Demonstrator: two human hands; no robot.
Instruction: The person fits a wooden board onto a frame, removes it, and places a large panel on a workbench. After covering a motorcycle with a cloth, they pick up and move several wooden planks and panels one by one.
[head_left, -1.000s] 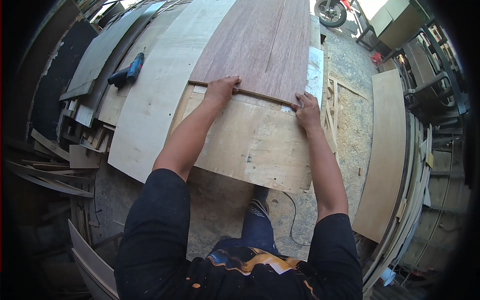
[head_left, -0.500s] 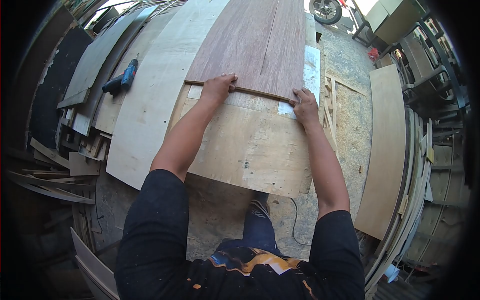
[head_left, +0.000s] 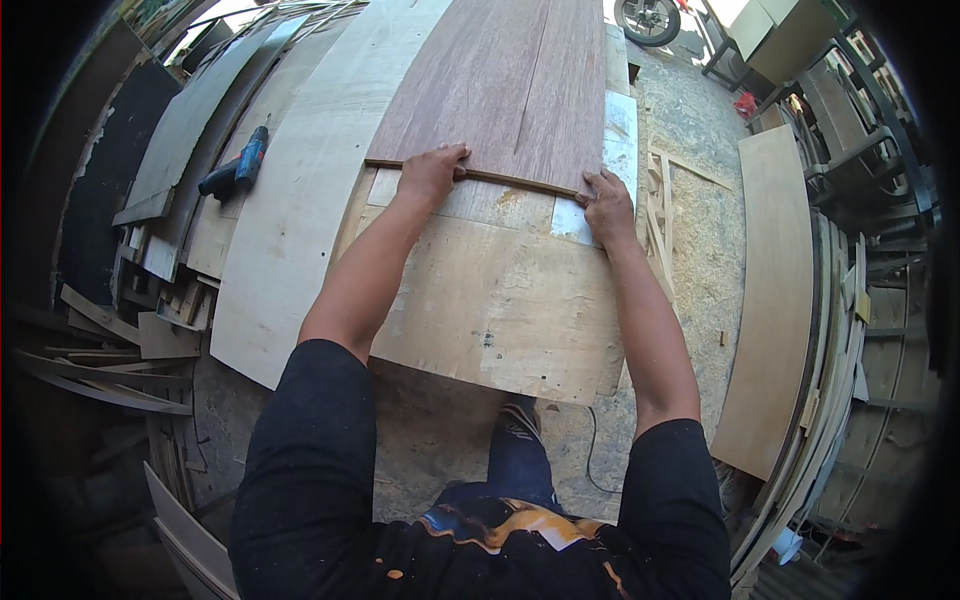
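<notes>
A long reddish-brown plywood panel (head_left: 490, 95) lies flat on the worktable, with a dark crack or seam line running lengthwise. My left hand (head_left: 433, 175) is closed on its near edge, left of the middle, thumb on the edge and fingers curled over. At the near right corner my right hand (head_left: 607, 205) grips the same panel, fingers partly hidden. Under and in front of the panel is a pale, stained plywood worktop (head_left: 500, 300). A silvery patch (head_left: 572, 220) shows beside my right hand.
A blue cordless drill (head_left: 250, 160) rests on boards to the left, beside a long pale plywood sheet (head_left: 300, 180). Plywood sheets (head_left: 770, 300) lean at the right. Sawdust covers the floor (head_left: 705, 230), where a black cable (head_left: 592, 450) lies. A wheel (head_left: 650, 18) stands at the back.
The panel's near right corner and my right hand have shifted slightly away and to the left. Both hands keep their hold on the near edge.
</notes>
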